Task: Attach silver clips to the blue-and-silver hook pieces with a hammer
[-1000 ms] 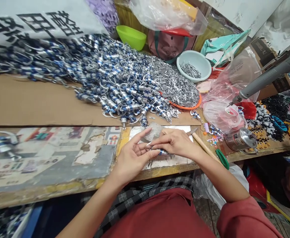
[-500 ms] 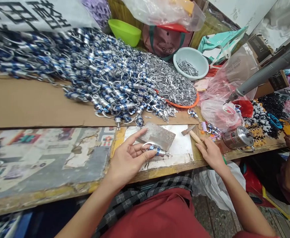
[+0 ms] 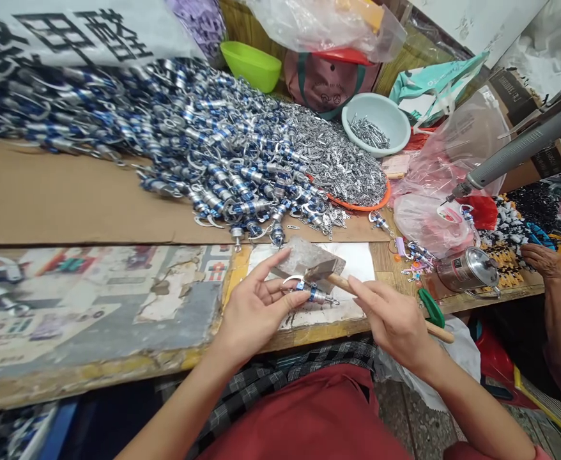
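My left hand [image 3: 256, 306] pinches a blue-and-silver metal piece [image 3: 317, 294] with a curved silver arm and a small ring at its end. The piece is at the near edge of a grey metal block [image 3: 304, 252] that rests on a white sheet [image 3: 360, 259]. In my right hand [image 3: 395, 319] is a small hammer [image 3: 340, 281], gripped round its wooden handle. Its dark head is right at the metal piece, close to my left fingers; whether they touch I cannot tell. A large heap of similar blue-and-silver pieces [image 3: 242, 160] lies behind the block.
An orange-rimmed tray [image 3: 376, 206] heaped with small metal links and a pale blue bowl [image 3: 400, 124] stand behind. A grey electric screwdriver [image 3: 520, 150] hangs at the right, above a steel mug [image 3: 467, 268]. Another person's hand [image 3: 546, 260] is at far right.
My right hand has brought the hammer leftward, from beside the block to the metal piece. My left hand still holds the piece in about the same place. The other person's hand has moved onto the table.
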`<act>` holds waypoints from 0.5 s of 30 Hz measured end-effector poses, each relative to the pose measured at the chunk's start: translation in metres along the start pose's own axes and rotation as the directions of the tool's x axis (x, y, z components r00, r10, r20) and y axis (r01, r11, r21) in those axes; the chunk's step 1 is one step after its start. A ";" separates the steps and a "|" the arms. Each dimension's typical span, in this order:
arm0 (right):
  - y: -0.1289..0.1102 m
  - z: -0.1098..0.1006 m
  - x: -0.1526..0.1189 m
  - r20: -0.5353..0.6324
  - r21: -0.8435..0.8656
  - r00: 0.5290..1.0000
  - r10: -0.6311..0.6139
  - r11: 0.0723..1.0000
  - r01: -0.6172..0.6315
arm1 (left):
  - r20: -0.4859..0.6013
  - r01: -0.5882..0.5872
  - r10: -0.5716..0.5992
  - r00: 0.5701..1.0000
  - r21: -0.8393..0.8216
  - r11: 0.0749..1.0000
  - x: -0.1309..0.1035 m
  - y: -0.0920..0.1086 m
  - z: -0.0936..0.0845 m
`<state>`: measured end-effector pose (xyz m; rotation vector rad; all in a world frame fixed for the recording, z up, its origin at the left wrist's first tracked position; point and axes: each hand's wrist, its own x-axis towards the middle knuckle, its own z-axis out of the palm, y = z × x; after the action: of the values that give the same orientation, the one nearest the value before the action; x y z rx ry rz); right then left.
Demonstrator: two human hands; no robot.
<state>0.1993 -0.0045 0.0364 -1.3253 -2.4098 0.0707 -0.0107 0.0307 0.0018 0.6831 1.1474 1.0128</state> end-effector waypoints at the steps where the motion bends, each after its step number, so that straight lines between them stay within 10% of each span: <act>1: 0.000 0.000 0.000 -0.067 0.028 0.998 0.003 1.000 -0.001 | -0.007 -0.003 0.003 1.000 0.006 1.000 0.000 0.000 0.000; 15: 0.016 0.011 -0.018 -0.056 0.109 0.987 0.150 0.984 -0.143 | -0.004 -0.009 0.009 1.000 -0.001 1.000 -0.001 0.001 0.002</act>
<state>0.2164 -0.0088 0.0175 -1.4328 -2.2211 0.1893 -0.0090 0.0299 0.0036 0.6862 1.1487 1.0225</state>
